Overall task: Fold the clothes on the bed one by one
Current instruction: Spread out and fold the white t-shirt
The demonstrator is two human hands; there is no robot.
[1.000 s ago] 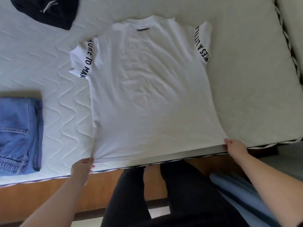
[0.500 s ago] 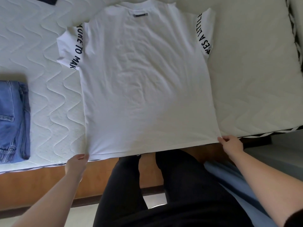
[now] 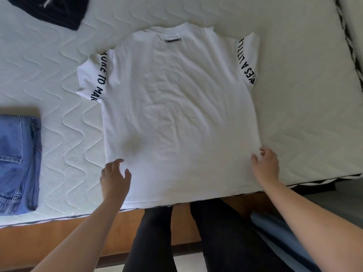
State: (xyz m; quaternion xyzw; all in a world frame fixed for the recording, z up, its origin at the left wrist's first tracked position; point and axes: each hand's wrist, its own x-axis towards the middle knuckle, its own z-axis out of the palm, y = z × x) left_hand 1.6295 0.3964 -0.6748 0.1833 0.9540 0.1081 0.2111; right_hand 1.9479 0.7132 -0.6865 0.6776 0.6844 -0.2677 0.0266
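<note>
A white T-shirt (image 3: pixel 176 107) with black lettering on both sleeves lies spread flat, back side up, on the white quilted mattress (image 3: pixel 306 99). Its collar points away from me and its hem reaches the mattress's near edge. My left hand (image 3: pixel 115 178) hovers over the shirt's lower left corner with loosely spread fingers and holds nothing. My right hand (image 3: pixel 267 166) is over the lower right side edge, fingers relaxed and slightly curled, gripping nothing.
Folded blue jeans (image 3: pixel 17 163) lie at the left near the mattress edge. A dark garment (image 3: pixel 51 10) sits at the far left top. The wooden bed frame (image 3: pixel 59 238) runs below the mattress, with my dark-trousered legs (image 3: pixel 176 238) against it.
Both hands have let go of the hem corners they pinched at the mattress edge and moved up over the shirt's lower sides. The shirt now lies flat.
</note>
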